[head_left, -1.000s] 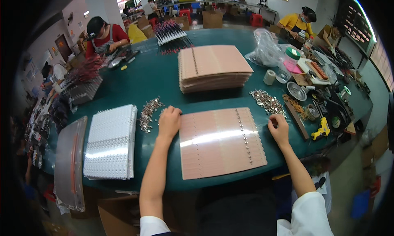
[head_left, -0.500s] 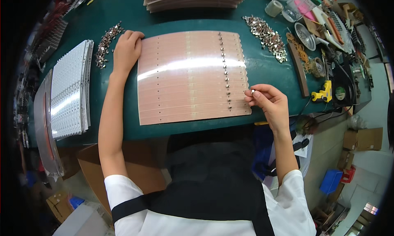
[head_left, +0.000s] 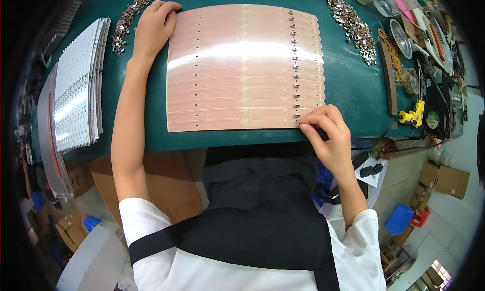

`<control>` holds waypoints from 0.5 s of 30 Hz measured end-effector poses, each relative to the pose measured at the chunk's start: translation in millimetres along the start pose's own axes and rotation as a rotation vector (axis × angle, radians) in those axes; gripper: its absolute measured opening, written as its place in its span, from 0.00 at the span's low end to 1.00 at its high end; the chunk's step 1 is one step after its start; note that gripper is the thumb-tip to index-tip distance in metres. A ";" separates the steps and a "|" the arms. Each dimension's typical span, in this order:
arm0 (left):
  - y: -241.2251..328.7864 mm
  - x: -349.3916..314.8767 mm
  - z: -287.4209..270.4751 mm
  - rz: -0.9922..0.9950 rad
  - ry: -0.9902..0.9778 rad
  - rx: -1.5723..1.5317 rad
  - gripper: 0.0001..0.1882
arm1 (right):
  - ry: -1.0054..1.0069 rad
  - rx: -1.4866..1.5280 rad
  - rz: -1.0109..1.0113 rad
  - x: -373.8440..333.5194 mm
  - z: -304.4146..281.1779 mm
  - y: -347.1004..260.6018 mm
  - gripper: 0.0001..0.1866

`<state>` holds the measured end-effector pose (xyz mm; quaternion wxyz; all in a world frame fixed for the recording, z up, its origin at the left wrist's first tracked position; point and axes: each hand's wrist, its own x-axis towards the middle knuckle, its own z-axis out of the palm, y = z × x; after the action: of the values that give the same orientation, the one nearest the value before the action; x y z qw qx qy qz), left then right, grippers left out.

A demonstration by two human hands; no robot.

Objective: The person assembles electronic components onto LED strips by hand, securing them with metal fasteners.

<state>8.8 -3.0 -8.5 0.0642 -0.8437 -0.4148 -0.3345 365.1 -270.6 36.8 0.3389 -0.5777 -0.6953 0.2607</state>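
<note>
A flat pink board (head_left: 217, 96), scored into horizontal strips, lies on the green table. Small shiny metal pieces stand in a column (head_left: 295, 58) near its right side, and a column of little holes runs down its left side. My left hand (head_left: 155, 28) has its fingers bent round the board's far left corner. At the near right corner, my right hand (head_left: 331, 137) pinches thumb and forefinger together at the lower end of the metal column. The small metal piece in that pinch is mostly hidden by the fingertips.
Loose metal pieces form a left pile (head_left: 127, 23) and a right pile (head_left: 353, 30). Perforated white sheets (head_left: 78, 83) are stacked at left. On the right are a dark bar (head_left: 389, 78), rubber bands (head_left: 393, 53), a metal bowl (head_left: 400, 38) and a yellow glue gun (head_left: 413, 114).
My right hand has brought the small metal piece from beside the board's right edge to the column's near end. My left hand stays at the far left corner. The whole view has shifted.
</note>
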 end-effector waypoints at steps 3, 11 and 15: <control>-4.9 0.0 -0.6 -0.020 -0.049 0.044 0.10 | 0.023 -0.030 -0.035 1.7 0.6 -1.4 0.06; 25.4 8.2 -11.7 -0.072 0.013 -0.025 0.06 | 0.028 -0.102 -0.131 0.3 -0.7 -0.7 0.09; 23.5 8.5 -14.8 -0.049 0.044 0.006 0.06 | 0.013 -0.250 -0.248 2.2 2.6 -8.3 0.09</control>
<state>22.3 -18.4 12.2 0.0678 -0.8256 -0.4348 -0.3532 357.7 -270.0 41.8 0.2981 -0.5269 -0.7861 0.1247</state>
